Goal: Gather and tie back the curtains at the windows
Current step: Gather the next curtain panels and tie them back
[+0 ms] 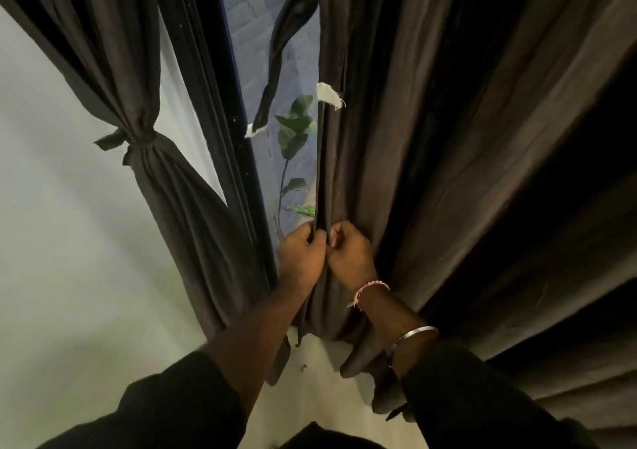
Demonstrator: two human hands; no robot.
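Both hands meet at the inner edge of the right curtain (413, 138), low in the window opening. Left hand (303, 253) has its fingers curled round the curtain's hem edge, knuckles up. Right hand (350, 252) sits just beside it, touching it, fingers curled and pinching the same fold of dark brown cloth. So both hands are clamped on fabric, close together. The right curtain hangs loose in long folds, not tied, its bottom pooling on the floor (310, 397) near the forearms. A tie-back strap (275, 69) of the same dark cloth dangles free in front of the glass (241, 34), with a white patch at its lower end; a second white patch (329, 94) sticks out from the curtain edge a bit higher. The left curtain (113, 52) is already gathered and cinched with a knotted tie (138, 138), flaring out again below the knot. A dark window frame (227, 138) runs between the two curtains. Through the glass a leafy plant (293, 128) and a brick wall show outside. The right wrist wears a pink-and-white thread band (370, 290) and, further up, a metal bangle (413, 335). Dark sleeves cover both forearms near the bottom edge.
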